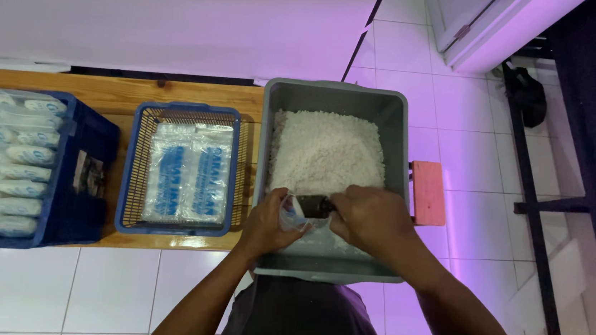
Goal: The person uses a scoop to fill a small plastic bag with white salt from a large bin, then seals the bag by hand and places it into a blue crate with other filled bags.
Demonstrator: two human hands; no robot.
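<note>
Grey plastic tub (338, 99) is seen from above, holding a heap of white granules (326, 152) piled toward its far side. Over the tub's near end, the left hand (269, 224) is closed around the mouth of a small clear plastic bag (292, 214). The right hand (371, 220) is clenched on a dark scoop (315, 205), which is held at the bag's opening. On the wooden tabletop (104, 87) to the left, a blue wire basket (183, 170) of flat empty bags is set beside a dark blue crate (71, 176) stacked with filled bags. White floor tiles (86, 289) lie below.
</note>
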